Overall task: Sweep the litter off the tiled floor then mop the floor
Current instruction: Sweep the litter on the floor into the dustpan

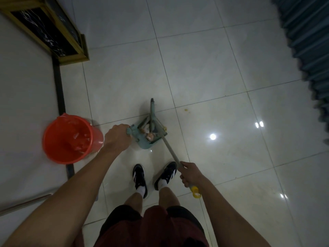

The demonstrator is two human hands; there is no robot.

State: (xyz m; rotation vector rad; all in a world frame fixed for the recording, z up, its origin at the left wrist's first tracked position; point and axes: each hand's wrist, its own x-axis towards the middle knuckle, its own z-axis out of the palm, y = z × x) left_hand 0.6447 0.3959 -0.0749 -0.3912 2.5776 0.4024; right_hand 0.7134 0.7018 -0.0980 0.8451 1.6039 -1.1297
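Teal plastic makes up the dustpan (148, 135), which sits on the pale tiled floor (204, 72) just ahead of the person's black-and-white shoes (139, 179), its open mouth facing up and away from the feet and its long handle (152, 111) pointing away toward the far side of the room. Inside it lies a small heap of litter (149, 135), pinkish and whitish scraps whose kind cannot be told. The left hand (117, 138) is clenched over the near left corner of the dustpan, fingers wrapped around its edge. The right hand (189, 173) is closed around the grey broom handle (170, 150), whose long axis runs on a slant from the yellow end cap (195, 191) near the right wrist, up and left to the dustpan, where the broom head is mostly hidden against the pan. A small yellowish scrap (186, 110) lies on the tiles to the right of the dustpan, apart from it. To the left, an orange bucket (71, 138) lined with a thin bag stands upright near the left hand. A dark curtain (306, 41) hangs along the right edge, and a gold-framed black stand (53, 31) occupies the upper left.
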